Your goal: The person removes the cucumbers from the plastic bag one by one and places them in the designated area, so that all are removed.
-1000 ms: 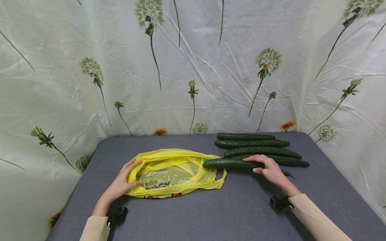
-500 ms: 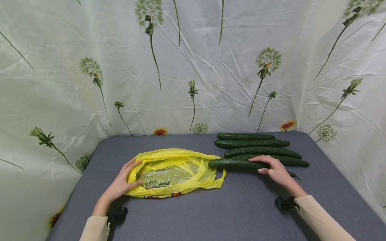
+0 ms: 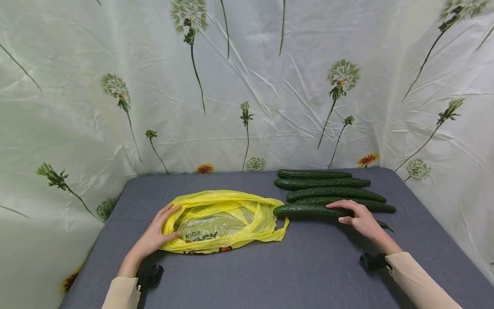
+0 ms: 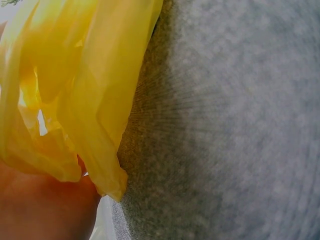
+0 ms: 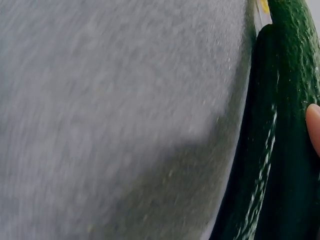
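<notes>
A yellow plastic bag lies on its side, its mouth gaping, with dark printing showing through. My left hand grips the rim at its left end, thumb toward the near edge; in the left wrist view, yellow plastic hides most of the fingers. My right hand holds a long dark green cucumber from above, thumb on the near side. The left tip of that cucumber is close to the bag's right end. In the right wrist view, the thumb touches a cucumber, with another one alongside.
Several more cucumbers lie side by side behind the held one, among them a far cucumber and a near one. The grey cloth-covered table ends at a white curtain with dandelion prints.
My right hand has moved to the right with the cucumber, drawing its left tip away from over the bag's right end. The left hand and the bag stay almost still.
</notes>
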